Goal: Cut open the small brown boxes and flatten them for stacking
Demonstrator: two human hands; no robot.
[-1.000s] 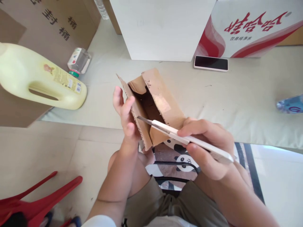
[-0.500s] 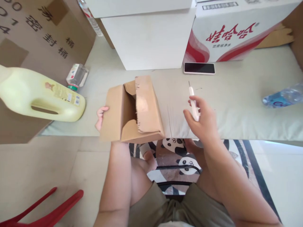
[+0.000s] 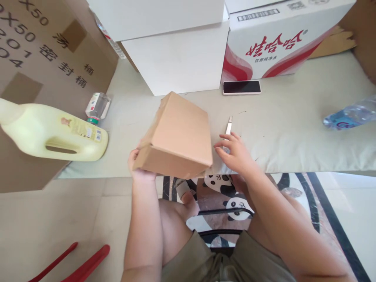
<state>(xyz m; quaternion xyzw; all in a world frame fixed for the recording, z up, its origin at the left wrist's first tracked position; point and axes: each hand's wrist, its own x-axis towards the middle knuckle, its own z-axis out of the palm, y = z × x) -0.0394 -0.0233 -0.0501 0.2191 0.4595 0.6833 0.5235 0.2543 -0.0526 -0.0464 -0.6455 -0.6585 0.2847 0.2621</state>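
Observation:
A small brown cardboard box is tilted at the front edge of the cloth-covered surface, its closed faces toward the camera. My left hand grips its lower left corner. The white pen-like tool with a light tip lies on the cloth to the right of the box. Over its lower end is my right hand, fingers spread and apart, holding nothing. Part of the tool is hidden under these fingers.
A black-screened phone lies before the white and red carton. Beside it stands a white box. A yellow jug and small bottle are left, a water bottle right.
The box has been turned over, so its open flaps no longer show. My right hand has let go of the white tool, which now lies on the cloth.

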